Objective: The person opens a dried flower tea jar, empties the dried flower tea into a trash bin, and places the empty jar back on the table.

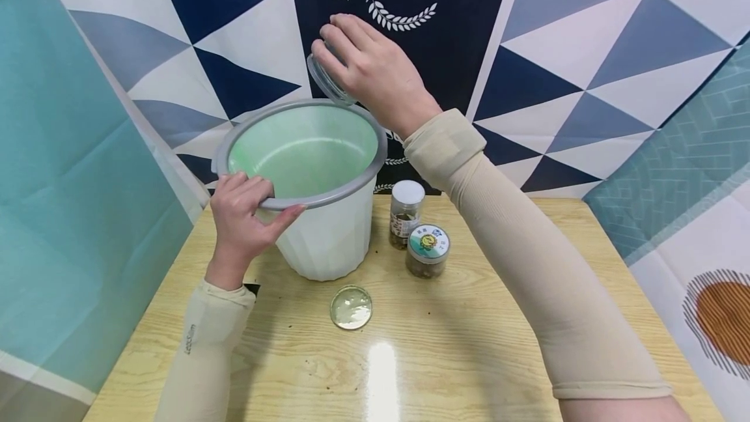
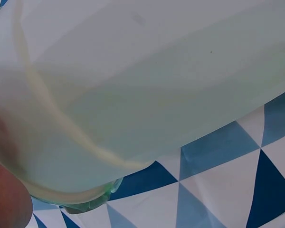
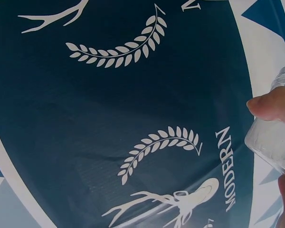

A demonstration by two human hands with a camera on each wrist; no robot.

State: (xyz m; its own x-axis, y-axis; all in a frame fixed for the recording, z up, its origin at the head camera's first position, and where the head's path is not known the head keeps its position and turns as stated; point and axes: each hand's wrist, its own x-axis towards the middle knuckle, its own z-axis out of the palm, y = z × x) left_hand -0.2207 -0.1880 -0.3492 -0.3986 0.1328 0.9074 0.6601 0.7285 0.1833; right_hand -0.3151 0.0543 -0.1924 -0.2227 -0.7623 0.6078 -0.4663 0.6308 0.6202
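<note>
Triangle-patterned cloth (image 1: 597,38) in navy, grey-blue and white hangs at the far side, with a navy panel bearing white lettering, leaf sprigs and antlers in its middle; teal fabric (image 1: 76,168) covers the left. On the pale wood-grain tabletop (image 1: 469,370), in the head view, a large whitish ribbed plastic bucket (image 1: 328,243) with a grey rim and light-green interior stands upright at the far left. The left hand (image 1: 241,213) has its grip clamped on the bucket's near-left rim, fingers curled over the edge and thumb along the outside. The right hand (image 1: 375,70) has its grip closed around a clear plastic jar (image 1: 329,84), held tilted above the bucket's far rim. Right of the bucket stand a slim clear jar with a white lid (image 1: 407,210) and, just nearer, a squat jar with a printed green-and-white lid (image 1: 428,253), both with brown contents. Nearer still, a round transparent disc (image 1: 351,308) lies flat. Cream sleeves (image 1: 545,279) cover both forearms.

From the left wrist, the bucket's pale wall fills most of the view, with a blurred fingertip at the near left.

From the right wrist, a thumb presses the clear jar at the right edge; its threaded neck shows.
</note>
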